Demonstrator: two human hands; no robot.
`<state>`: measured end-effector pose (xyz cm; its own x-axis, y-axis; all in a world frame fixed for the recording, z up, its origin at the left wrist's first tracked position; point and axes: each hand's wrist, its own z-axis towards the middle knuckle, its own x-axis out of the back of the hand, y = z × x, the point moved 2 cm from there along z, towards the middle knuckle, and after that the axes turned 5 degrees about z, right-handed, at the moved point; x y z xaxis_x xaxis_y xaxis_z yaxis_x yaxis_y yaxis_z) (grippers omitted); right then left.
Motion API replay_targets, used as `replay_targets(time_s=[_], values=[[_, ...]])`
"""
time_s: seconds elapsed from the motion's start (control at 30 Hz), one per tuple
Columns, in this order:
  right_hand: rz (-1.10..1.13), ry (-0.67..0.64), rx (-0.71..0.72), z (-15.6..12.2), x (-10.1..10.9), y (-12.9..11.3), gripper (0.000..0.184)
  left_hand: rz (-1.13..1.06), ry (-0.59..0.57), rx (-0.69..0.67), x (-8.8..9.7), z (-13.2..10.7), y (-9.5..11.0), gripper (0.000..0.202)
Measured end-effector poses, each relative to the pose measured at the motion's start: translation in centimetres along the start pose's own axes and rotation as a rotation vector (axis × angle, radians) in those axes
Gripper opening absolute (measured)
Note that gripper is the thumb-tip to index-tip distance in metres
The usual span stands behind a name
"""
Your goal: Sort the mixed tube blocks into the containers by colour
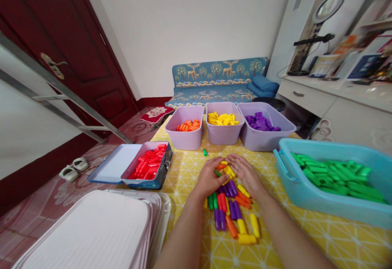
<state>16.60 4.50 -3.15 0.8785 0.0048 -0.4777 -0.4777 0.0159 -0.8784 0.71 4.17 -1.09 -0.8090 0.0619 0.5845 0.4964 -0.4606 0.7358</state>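
Note:
A mixed pile of small plastic tubes, like marker caps (235, 210), in purple, yellow, orange, red and green, lies on the yellow patterned tablecloth (190, 171). My left hand (211, 175) curves over the far left side of the pile, fingers apart and pointing forward. Opposite it, my right hand (245, 173) rests along the far right side with fingers stretched out. Between the two palms are several yellow and orange pieces; I cannot tell whether the fingertips touch them. One green piece (205, 152) lies alone just beyond my left hand.
Lilac bins at the back hold orange (189, 125), yellow (223, 119) and purple (261, 122) pieces. At right, a turquoise tub (324, 203) contains green ones. A hinged case (162, 175) with red pieces lies open at left, behind stacked white lids (92, 228).

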Motion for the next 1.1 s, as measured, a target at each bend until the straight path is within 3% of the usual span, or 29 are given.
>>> replay_targets(time_s=[0.17,0.37,0.47,0.6,0.73,0.87,1.0,1.1], values=[[-0.034,-0.035,-0.001,-0.1,-0.6,0.0,0.039,0.289,-0.045,-0.026,-0.8,0.6,1.9,0.047],[-0.047,-0.04,-0.011,-0.3,-0.7,0.0,0.044,0.539,-0.021,0.14,-1.7,1.4,3.0,0.038],[-0.048,-0.004,0.004,-0.2,-0.6,-0.1,0.044,0.479,0.026,0.158,-1.7,1.3,2.6,0.029],[-0.068,0.002,0.043,0.0,-0.4,0.0,0.041,0.192,0.162,0.155,-1.4,1.4,1.4,0.02],[-0.242,-0.043,0.094,0.1,-0.3,0.4,0.035,-0.004,0.282,0.247,-1.1,1.5,0.3,0.024],[-0.381,-0.073,0.13,0.1,-0.5,0.9,0.038,0.001,0.273,0.305,-1.0,1.5,0.0,0.035],[-0.434,-0.08,0.159,0.1,-0.7,1.0,0.043,-0.018,0.241,0.301,-1.2,1.5,-0.2,0.03],[-0.419,-0.087,0.167,0.2,-0.5,0.8,0.039,0.003,0.283,0.303,-1.0,1.1,-0.2,0.026]])
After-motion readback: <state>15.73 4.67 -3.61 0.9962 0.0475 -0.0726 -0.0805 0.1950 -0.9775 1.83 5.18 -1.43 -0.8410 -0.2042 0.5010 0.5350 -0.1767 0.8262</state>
